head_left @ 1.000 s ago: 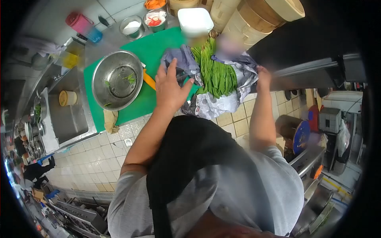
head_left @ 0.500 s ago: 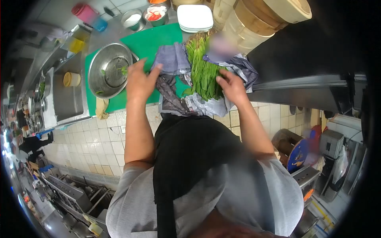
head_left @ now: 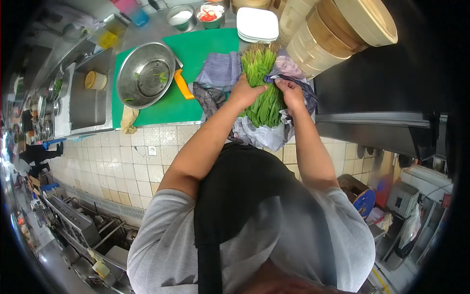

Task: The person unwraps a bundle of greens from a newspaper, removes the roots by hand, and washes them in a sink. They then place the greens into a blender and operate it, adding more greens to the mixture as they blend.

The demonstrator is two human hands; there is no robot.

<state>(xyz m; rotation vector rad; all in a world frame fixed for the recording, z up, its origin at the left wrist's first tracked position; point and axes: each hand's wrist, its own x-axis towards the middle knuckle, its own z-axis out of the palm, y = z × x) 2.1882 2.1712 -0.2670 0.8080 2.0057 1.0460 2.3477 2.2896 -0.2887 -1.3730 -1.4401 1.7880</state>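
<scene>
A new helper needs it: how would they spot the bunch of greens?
Find the green cutting board on the counter; crumpled paper lies at its right end. On the paper, between left hand and right hand, is the bunch of greens, stem ends pointing toward the white plates. Unlike the loose leaves in the metal bowl, it is one thick bundle.

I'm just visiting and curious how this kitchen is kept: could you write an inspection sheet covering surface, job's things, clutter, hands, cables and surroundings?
Surface: flat green cutting board on a grey metal counter.
Job's things: long, leafy green vegetable bundle on crumpled printed newspaper.
Clutter: round silver metal bowl with green leaf scraps; orange-handled tool, partly hidden; stacked white square plates.
Hands: left hand on the bundle; right hand at its right side, grip unclear.
Cables: nothing seen on the counter.
Surroundings: round tan bamboo steamers, rectangular metal sink, pale tiled floor.
</scene>
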